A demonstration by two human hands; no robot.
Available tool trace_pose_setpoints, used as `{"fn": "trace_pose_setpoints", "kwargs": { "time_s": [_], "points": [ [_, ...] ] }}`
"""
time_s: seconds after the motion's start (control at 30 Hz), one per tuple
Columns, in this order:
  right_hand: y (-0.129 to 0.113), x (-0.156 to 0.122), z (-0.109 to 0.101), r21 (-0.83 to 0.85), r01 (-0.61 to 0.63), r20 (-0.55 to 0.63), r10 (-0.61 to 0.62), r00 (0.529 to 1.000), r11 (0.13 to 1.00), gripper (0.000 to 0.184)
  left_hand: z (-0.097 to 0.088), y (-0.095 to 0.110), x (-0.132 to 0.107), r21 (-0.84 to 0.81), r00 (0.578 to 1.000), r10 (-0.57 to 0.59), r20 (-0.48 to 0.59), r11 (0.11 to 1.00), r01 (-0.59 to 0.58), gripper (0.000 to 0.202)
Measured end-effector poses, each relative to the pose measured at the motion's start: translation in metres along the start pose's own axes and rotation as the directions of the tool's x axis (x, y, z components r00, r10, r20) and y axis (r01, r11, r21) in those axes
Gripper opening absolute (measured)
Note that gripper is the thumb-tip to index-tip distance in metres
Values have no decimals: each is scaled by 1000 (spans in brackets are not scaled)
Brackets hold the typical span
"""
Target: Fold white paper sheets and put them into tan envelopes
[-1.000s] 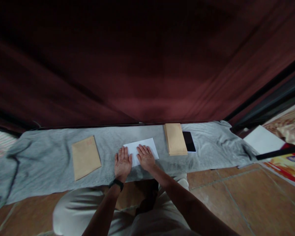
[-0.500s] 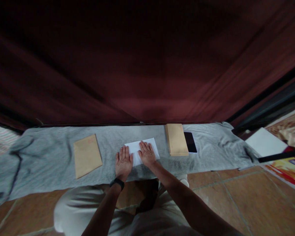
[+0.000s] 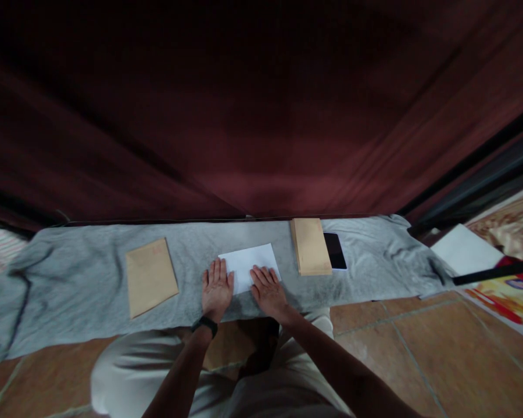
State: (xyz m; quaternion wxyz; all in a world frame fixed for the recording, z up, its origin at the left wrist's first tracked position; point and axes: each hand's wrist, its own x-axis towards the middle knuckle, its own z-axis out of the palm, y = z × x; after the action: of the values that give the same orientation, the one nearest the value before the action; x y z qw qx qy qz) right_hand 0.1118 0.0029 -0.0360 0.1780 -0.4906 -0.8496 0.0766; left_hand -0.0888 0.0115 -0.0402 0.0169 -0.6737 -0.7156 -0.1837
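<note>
A white sheet of paper (image 3: 246, 260), seemingly folded, lies flat on a grey cloth (image 3: 100, 302) in front of me. My left hand (image 3: 217, 289) rests palm down at its left edge, fingers stretched out, a dark band on the wrist. Across the paper's lower right part lies my right hand (image 3: 268, 289), also flat with its fingers extended. To the left is a single brown envelope (image 3: 151, 277). On the right stands a stack of brown envelopes (image 3: 312, 247), partly covering a dark-screened phone or tablet (image 3: 335, 251).
Behind the cloth rises a dark red panel (image 3: 261, 145). Tiled floor (image 3: 387, 342) shows below its front edge. At the far right are a white flat object (image 3: 466, 249), a black bar (image 3: 497, 271) and a colourful printed package (image 3: 512, 296).
My right hand has slid down and slightly right over the paper, baring more of its upper part. My left hand stays at the left edge. The view has shifted slightly.
</note>
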Motion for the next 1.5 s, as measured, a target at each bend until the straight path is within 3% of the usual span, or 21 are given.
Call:
{"fn": "trace_pose_setpoints", "kwargs": {
  "time_s": [0.37, 0.5, 0.6, 0.7, 0.87, 1.0, 1.1, 1.23, 1.37, 1.43, 1.5],
  "points": [
    [23, -32, -2, -91, -137, -119, 125, 985, 986, 54, 3, -3, 1, -25, 1000, -5, -21, 1000, 5, 63],
    [25, -35, -2, -61, -146, -120, 138, 983, 987, 53, 2, 22, 1, -31, 995, 88, -35, 996, -89, 63],
    [27, -30, -3, -7, -197, -143, 194, 971, 980, 50, 7, 47, -5, -68, 973, 227, 41, 972, -224, 59],
    [31, -17, -8, 48, -341, -153, 344, 926, 939, 45, 15, 60, -11, -80, 971, 229, 68, 971, -224, 58],
    [37, 17, -24, 102, -577, -15, 581, 813, 810, 34, 20, 58, -16, -95, 974, 223, 34, 971, -219, 60],
    [41, 32, -31, 301, -649, 53, 667, 743, 699, 18, 17, 53, -22, -125, 977, 211, 10, 970, -208, 60],
    [42, 35, -32, 421, -601, 80, 632, 771, 680, 5, 13, 52, -29, -185, 979, 206, -5, 962, -203, 60],
    [36, 45, -50, 529, -498, 36, 568, 822, 687, 17, -1, 51, -28, -350, 993, 96, -75, 930, -117, 61],
    [24, 62, -100, 681, -211, -258, 500, 827, 701, 26, -21, 42, -14, -534, 975, -169, -143, 843, 68, 62],
    [17, 66, -126, 621, -48, -405, 373, 835, 782, 27, -30, 33, -5, -593, 951, -266, -157, 796, 125, 63],
    [9, 64, -139, 524, 90, -455, 190, 870, 847, 26, -38, 22, 0, -620, 927, -329, -178, 769, 154, 63]
  ]
}}
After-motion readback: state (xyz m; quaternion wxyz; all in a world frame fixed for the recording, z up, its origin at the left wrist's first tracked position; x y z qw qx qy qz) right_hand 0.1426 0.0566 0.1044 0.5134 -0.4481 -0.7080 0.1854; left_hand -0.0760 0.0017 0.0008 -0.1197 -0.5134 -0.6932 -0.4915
